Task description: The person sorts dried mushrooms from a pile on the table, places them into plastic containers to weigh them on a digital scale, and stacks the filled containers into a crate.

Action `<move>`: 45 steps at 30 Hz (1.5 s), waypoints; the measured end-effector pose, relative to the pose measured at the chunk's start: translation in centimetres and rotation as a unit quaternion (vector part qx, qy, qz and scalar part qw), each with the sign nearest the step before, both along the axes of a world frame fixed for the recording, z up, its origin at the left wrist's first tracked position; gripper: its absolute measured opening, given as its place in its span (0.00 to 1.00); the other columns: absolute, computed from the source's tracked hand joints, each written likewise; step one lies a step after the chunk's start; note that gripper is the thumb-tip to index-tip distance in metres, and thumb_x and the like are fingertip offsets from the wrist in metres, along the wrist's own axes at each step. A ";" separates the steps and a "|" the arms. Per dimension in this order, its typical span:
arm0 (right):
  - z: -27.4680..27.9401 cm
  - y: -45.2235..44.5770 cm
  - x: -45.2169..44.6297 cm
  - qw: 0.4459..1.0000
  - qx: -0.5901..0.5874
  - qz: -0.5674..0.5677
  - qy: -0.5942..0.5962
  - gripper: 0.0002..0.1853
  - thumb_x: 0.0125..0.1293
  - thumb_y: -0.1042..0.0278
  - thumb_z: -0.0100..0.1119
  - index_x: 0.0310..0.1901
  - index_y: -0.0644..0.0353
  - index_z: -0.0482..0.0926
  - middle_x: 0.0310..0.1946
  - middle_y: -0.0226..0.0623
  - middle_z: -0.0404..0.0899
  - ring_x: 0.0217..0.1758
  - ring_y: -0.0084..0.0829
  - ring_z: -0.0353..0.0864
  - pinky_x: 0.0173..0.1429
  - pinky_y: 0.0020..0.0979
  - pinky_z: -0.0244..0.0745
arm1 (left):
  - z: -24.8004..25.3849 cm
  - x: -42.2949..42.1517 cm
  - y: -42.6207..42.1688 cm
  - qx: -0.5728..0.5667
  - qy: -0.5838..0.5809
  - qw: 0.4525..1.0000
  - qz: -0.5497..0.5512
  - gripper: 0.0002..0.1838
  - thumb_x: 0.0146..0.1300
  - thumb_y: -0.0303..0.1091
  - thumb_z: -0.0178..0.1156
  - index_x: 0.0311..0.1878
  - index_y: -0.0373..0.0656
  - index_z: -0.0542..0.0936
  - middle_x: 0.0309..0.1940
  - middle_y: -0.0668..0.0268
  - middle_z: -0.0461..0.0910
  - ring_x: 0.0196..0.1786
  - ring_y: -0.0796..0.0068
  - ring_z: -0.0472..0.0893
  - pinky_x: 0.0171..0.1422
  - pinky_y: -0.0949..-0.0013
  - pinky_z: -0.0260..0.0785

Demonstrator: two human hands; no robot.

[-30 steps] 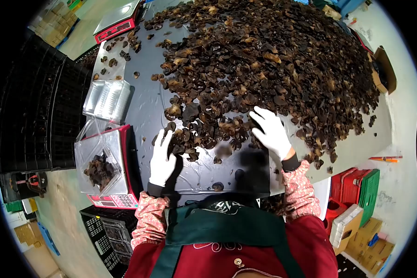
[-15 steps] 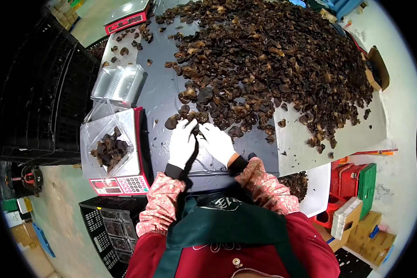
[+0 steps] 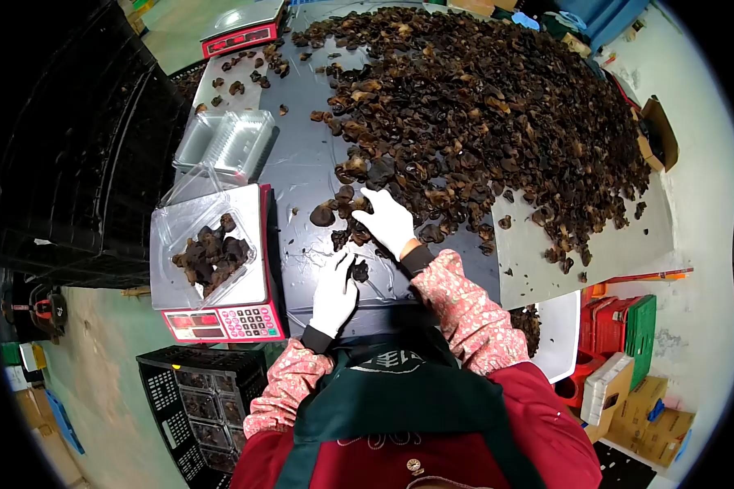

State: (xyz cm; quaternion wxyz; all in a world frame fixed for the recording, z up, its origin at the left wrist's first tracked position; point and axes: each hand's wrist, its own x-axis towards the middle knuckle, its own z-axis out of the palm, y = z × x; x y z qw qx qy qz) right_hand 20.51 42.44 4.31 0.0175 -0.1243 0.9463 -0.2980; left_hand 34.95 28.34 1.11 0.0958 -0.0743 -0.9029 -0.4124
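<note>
My left hand (image 3: 335, 295), in a white glove, is near the table's front edge. Its thumb and forefinger close on a small dark wood ear mushroom (image 3: 360, 271). Farther forward, my right hand (image 3: 387, 222), also gloved, reaches over a few loose wood ear mushrooms (image 3: 352, 234), thumb and forefinger apart. Beyond it spreads a large heap of wood ear mushrooms (image 3: 465, 122). To the left, an open clear plastic box (image 3: 249, 259) containing some mushrooms (image 3: 212, 257) rests on a red and silver scale (image 3: 257, 204).
Clear plastic trays (image 3: 249, 138) are stacked behind the scale. A second scale (image 3: 240, 33) stands at the far left corner. Black crates (image 3: 73, 163) rise on the left, and another crate (image 3: 159, 407) holds filled boxes below. Red and green crates (image 3: 620, 326) stand right.
My hands have separated: the left drew back toward the table edge, while the right moved slightly forward. The view has shifted, so the scale and heap appear farther right.
</note>
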 end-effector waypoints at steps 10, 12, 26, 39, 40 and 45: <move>0.2 3.1 1.8 0.904 -0.394 -0.074 -0.147 0.06 0.65 0.70 0.63 0.42 0.61 0.82 0.27 0.25 0.79 0.28 0.15 0.75 0.33 0.21 0.71 | -1.2 0.5 -0.8 0.121 0.005 0.987 0.105 0.12 0.64 0.21 0.55 0.50 0.38 0.81 0.48 0.56 0.80 0.54 0.59 0.80 0.63 0.64 0.70; 1.5 4.3 2.8 0.886 -0.430 -0.084 -0.155 0.08 0.65 0.70 0.63 0.43 0.61 0.81 0.27 0.24 0.78 0.27 0.14 0.73 0.32 0.20 0.68 | -1.1 -0.2 -1.3 0.124 0.002 0.984 0.128 0.11 0.65 0.22 0.54 0.48 0.38 0.81 0.46 0.58 0.82 0.53 0.62 0.81 0.61 0.66 0.71; 4.3 31.3 20.7 0.941 0.134 -0.300 -0.075 0.21 0.61 0.66 0.66 0.57 0.59 0.79 0.51 0.43 0.81 0.51 0.38 0.81 0.55 0.36 0.76 | 1.0 -8.7 1.3 -0.209 0.018 0.975 0.066 0.19 0.57 0.41 0.67 0.51 0.48 0.82 0.40 0.61 0.78 0.45 0.59 0.76 0.47 0.58 0.68; -0.9 3.8 3.3 0.976 0.107 0.032 0.185 0.14 0.62 0.51 0.62 0.35 0.55 0.79 0.35 0.38 0.75 0.42 0.40 0.73 0.44 0.41 0.66 | 0.2 -5.7 -2.6 0.135 0.030 0.966 0.216 0.06 0.65 0.27 0.57 0.41 0.40 0.82 0.37 0.58 0.81 0.44 0.59 0.80 0.52 0.62 0.70; -1.3 2.9 2.8 0.974 0.140 0.030 0.174 0.14 0.60 0.52 0.64 0.34 0.54 0.80 0.34 0.37 0.76 0.43 0.40 0.73 0.44 0.41 0.67 | 0.1 -5.4 -2.5 0.107 0.036 0.970 0.217 0.06 0.65 0.27 0.57 0.42 0.41 0.82 0.38 0.58 0.81 0.44 0.59 0.79 0.52 0.61 0.70; -2.3 4.3 2.1 0.982 -0.065 0.033 0.172 0.09 0.53 0.59 0.68 0.30 0.52 0.80 0.37 0.35 0.79 0.43 0.39 0.76 0.46 0.40 0.68 | -1.4 -5.0 -1.6 -0.057 0.012 0.979 0.194 0.12 0.63 0.35 0.61 0.49 0.49 0.83 0.43 0.62 0.79 0.49 0.57 0.75 0.56 0.57 0.65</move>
